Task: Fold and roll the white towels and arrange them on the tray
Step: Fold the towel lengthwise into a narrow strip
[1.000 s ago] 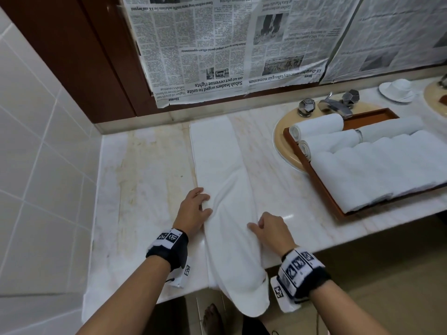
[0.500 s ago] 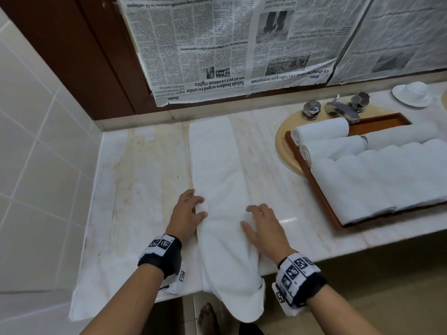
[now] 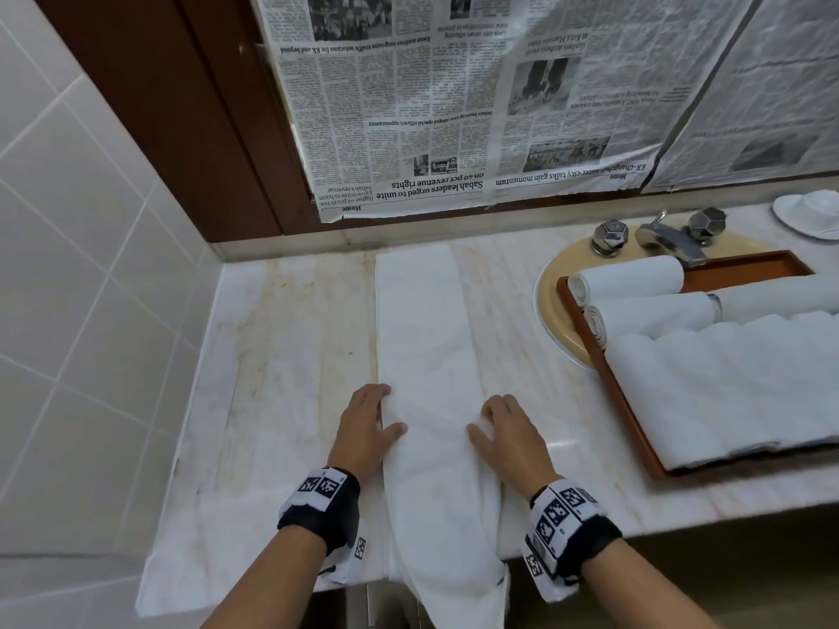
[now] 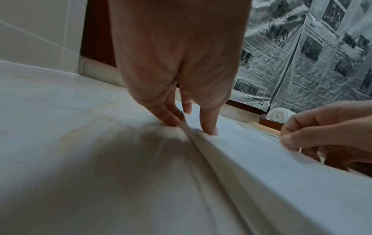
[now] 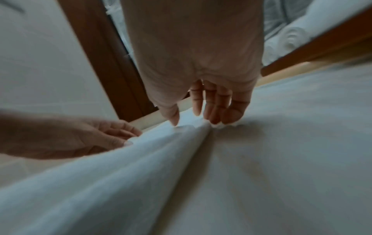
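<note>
Head view: your left hand [image 3: 367, 424] and right hand [image 3: 508, 431] pinch the side edges of the folded towel [image 3: 422, 338] lying lengthwise between them.
Done: rolled towels [image 3: 631, 276] sit on the tray [image 3: 635, 438], right of your right hand.
Left: rolling this strip (its near end overhangs the counter), then traying it.

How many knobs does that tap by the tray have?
2. One knob stands left of the spout, the other knob right of it, both at the back of the sink. Nothing seems to hide a third.
</note>
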A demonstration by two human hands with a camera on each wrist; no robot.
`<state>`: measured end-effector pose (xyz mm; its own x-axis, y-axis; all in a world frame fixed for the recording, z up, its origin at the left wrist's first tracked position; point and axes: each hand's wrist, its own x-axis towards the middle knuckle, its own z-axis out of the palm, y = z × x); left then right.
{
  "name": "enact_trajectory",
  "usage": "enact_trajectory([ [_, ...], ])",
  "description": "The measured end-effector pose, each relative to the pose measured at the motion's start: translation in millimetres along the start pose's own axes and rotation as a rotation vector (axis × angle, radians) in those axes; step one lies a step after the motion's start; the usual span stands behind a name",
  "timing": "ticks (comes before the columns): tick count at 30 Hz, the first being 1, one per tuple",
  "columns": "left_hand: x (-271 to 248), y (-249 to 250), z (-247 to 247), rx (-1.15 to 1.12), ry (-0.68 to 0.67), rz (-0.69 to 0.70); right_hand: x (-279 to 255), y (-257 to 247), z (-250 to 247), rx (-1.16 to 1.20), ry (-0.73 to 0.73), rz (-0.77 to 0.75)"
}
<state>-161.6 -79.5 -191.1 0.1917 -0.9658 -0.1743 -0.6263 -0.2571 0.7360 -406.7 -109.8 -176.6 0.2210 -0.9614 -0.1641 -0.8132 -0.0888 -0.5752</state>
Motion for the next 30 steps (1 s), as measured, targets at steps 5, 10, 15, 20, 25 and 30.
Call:
enact_trajectory([
  [5, -0.8, -0.8, 3.7, 0.032, -0.005, -0.014, 12.9, -1.9, 3.9, -0.076, -0.027, 0.005],
  [10, 1.6, 1.2, 3.1, 0.047, -0.009, -0.042, 16.5, 4.9, -4.6, 0.033, -0.003, 0.075],
  [15, -2.0, 4.3, 2.8, 0.045, 0.007, -0.038, 15.9, 6.5, -3.1, 0.13, 0.058, 0.151],
  [20, -1.8, 1.6, 1.3, 0.045, -0.047, -0.042, 19.8, 8.8, -10.5, 0.191, 0.013, 0.159],
  [25, 10.4, 6.6, -8.7, 0.061, -0.005, -0.028, 46.1, 8.3, -16.1, 0.048, 0.184, -0.135],
  [30, 40.1, 30.4, 17.1, 0.338, -0.027, 0.08, 78.6, -21.7, 24.2, -0.295, -0.078, -0.421],
])
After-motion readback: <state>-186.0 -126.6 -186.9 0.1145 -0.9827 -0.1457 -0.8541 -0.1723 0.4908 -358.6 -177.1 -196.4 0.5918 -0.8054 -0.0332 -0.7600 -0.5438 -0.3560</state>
